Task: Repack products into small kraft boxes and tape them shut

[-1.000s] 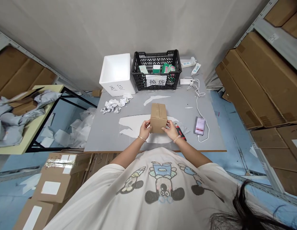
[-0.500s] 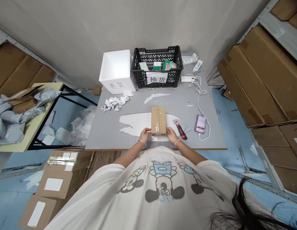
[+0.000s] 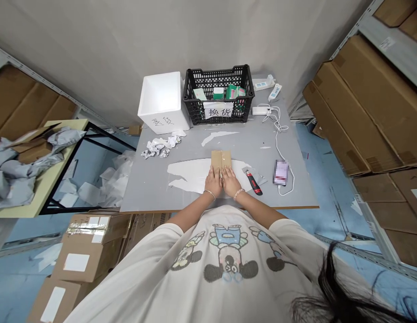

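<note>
A small brown cardboard box (image 3: 221, 158) with clear tape along its top seam sits near the front of the grey table. My left hand (image 3: 214, 180) lies flat on the left part of the box top, fingers stretched forward. Beside it, my right hand (image 3: 230, 182) rests the same way on the right part. Both hands cover the near half of the box. Under the box spreads a torn white patch (image 3: 191, 172) on the table surface. A red and black utility knife (image 3: 254, 181) lies just right of my right hand.
At the table's back stand a white foam box (image 3: 161, 101) and a black crate (image 3: 218, 107) holding small green and white boxes. Crumpled paper (image 3: 159, 147) lies at left. A phone (image 3: 281, 172) on a white cable and power strips (image 3: 264, 84) are at right. Cartons (image 3: 84, 251) stack below left.
My hands have moved from the box's lower left and right sides up onto its top, laying their fingers flat over it. The box stays in about the same place.
</note>
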`<state>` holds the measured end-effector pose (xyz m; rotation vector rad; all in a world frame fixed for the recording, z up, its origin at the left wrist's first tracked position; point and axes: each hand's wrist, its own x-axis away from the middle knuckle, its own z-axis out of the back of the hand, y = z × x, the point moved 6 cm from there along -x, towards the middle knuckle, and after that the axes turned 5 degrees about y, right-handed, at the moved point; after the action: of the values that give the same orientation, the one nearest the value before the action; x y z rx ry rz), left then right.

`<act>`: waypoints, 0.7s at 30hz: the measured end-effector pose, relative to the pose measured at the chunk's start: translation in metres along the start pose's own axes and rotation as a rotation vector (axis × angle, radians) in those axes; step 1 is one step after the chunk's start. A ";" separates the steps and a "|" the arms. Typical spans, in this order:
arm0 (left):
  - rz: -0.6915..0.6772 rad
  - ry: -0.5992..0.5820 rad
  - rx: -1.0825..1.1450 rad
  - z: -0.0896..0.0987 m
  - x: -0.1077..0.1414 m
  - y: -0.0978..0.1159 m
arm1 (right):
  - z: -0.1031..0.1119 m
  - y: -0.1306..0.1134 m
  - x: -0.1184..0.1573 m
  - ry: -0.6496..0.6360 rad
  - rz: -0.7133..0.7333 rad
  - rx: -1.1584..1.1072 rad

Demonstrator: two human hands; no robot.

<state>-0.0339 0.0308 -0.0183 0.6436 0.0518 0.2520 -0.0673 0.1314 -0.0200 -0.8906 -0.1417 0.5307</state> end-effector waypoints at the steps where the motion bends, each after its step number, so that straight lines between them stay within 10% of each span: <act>1: 0.008 0.005 0.005 0.000 0.000 -0.003 | -0.004 -0.001 0.003 0.011 0.006 -0.022; 12: 0.119 -0.129 -0.071 0.021 -0.044 -0.001 | -0.007 -0.014 0.023 0.023 -0.129 -0.311; 21: 0.024 -0.151 -0.216 0.001 -0.047 0.014 | 0.052 0.080 0.049 0.262 -0.433 -0.142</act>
<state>-0.0828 0.0295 -0.0107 0.4471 -0.1263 0.2275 -0.0731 0.2325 -0.0540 -1.0243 -0.1295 -0.0005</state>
